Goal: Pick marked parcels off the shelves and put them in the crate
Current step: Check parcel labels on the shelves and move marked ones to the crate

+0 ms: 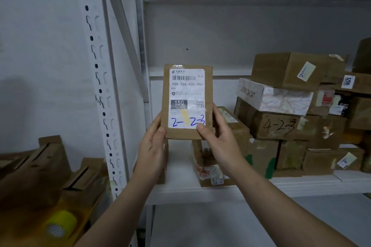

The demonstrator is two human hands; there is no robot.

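A small brown cardboard parcel (187, 78) stands upright in front of the shelf, held up in both hands. Its white shipping label faces me, with "2-2-3" written on it in blue marker. My left hand (151, 146) grips the lower left corner, thumb on the front. My right hand (217, 136) grips the lower right corner, thumb pressing the label's bottom edge. No crate is in view.
The white shelf board (281, 184) carries stacked brown boxes at right, one marked "4-2-3" (278, 126), with a white box (281, 98) on top. A taped parcel (208, 168) lies below my hands. A perforated white upright (100, 90) stands left, and folded cardboard (40, 170) beyond it.
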